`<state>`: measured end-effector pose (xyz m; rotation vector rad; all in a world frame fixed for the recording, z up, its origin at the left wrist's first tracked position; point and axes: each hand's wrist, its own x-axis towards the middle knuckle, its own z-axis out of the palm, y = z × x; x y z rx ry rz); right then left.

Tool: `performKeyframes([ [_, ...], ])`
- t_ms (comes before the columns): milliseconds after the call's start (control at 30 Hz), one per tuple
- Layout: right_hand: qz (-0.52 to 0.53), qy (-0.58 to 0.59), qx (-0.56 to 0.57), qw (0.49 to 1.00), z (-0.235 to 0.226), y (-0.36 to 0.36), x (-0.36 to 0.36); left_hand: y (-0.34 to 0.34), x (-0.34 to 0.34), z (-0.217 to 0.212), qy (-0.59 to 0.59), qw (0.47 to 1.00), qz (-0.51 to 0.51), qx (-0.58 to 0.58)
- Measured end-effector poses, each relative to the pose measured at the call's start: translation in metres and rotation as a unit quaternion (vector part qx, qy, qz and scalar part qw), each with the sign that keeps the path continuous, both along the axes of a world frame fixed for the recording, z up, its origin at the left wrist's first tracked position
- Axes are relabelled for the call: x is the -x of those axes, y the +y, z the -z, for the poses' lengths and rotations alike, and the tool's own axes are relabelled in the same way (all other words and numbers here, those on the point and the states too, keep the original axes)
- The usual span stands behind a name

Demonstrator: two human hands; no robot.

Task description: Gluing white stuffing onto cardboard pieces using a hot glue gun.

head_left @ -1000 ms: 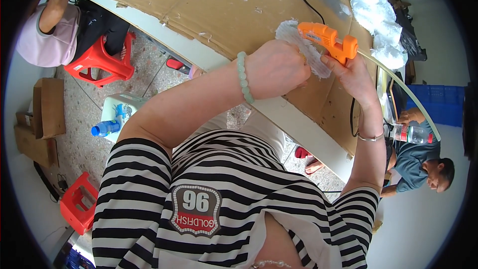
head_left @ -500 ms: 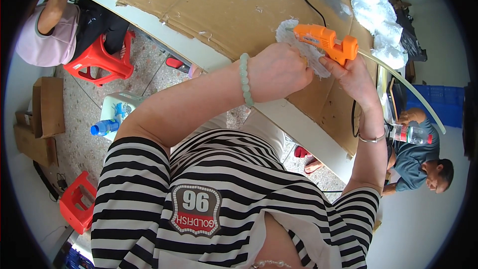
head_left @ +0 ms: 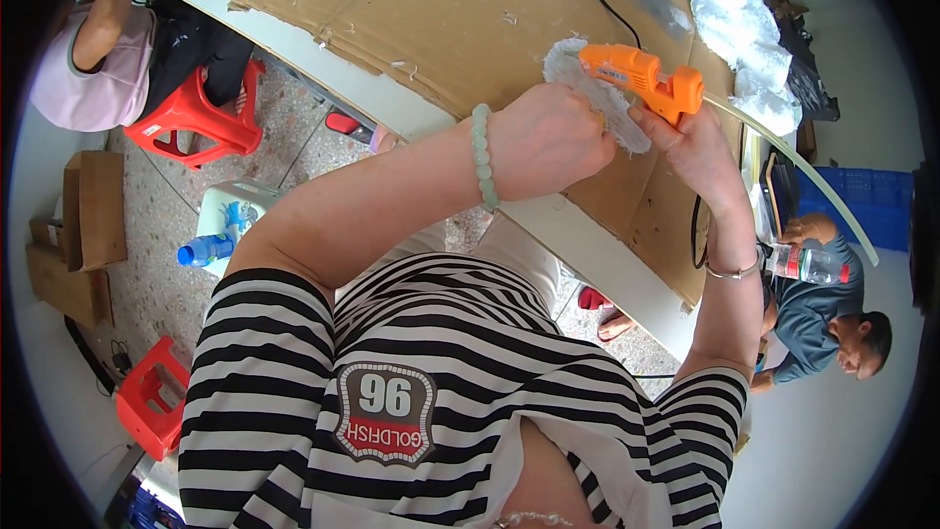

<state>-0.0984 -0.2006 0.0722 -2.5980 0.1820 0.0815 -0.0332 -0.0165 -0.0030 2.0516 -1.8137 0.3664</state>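
Observation:
In my right hand [head_left: 703, 159] is an orange hot glue gun [head_left: 632, 73], fingers wrapped round its grip. Its nozzle points left, and a long pale glue stick [head_left: 808, 168] trails from its back end. The nozzle lies over the upper end of a long white textured pad [head_left: 561, 63] with rounded ends; whether it touches the pad I cannot tell. My left hand [head_left: 553, 142] is closed at the pad's near side and holds it, with the fingertips hidden behind the hand. Both hands are above the table's near right part.
Brown cardboard [head_left: 421, 15] covers the white table [head_left: 597, 245], strewn with white scraps. White fluffy heaps [head_left: 739, 34] lie at the back right. A black cord [head_left: 617, 18] runs toward the glue gun. One person sits at left on a red stool [head_left: 201, 118]; another person [head_left: 818, 294] is at right.
The glue gun's rear has tipped down very slightly. My left hand and the white pad stay in nearly the same place.

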Motion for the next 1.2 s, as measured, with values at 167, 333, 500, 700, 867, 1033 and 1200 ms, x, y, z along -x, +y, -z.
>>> performKeyframes([
  [167, 0.037, -0.084, -0.096, 0.991, -0.001, -0.025, -0.001, -0.001, 0.0, 0.003, 0.003, 1.0, 0.005, 0.022],
  [333, 0.104, -0.095, -0.282, 0.949, 0.004, -0.014, -0.015, 0.0, -0.001, 0.0, 0.014, 1.0, 0.004, 0.014],
  [500, 0.093, -0.129, -0.283, 0.946, 0.021, -0.006, -0.04, -0.001, -0.001, -0.001, 0.017, 1.0, 0.003, 0.015],
  [700, 0.077, -0.046, -0.135, 0.987, 0.018, 0.015, -0.062, -0.001, -0.002, 0.001, 0.018, 1.0, -0.001, 0.019],
  [867, 0.028, -0.031, -0.097, 0.994, 0.022, 0.015, -0.078, -0.002, -0.002, 0.001, 0.013, 1.0, 0.001, 0.028],
  [1033, -0.011, -0.045, -0.091, 0.995, 0.026, 0.018, -0.08, 0.0, -0.003, -0.001, 0.021, 0.999, 0.005, 0.028],
  [1200, -0.048, -0.071, -0.145, 0.986, 0.035, 0.008, -0.075, -0.001, -0.004, -0.001, 0.018, 0.999, 0.008, 0.029],
])
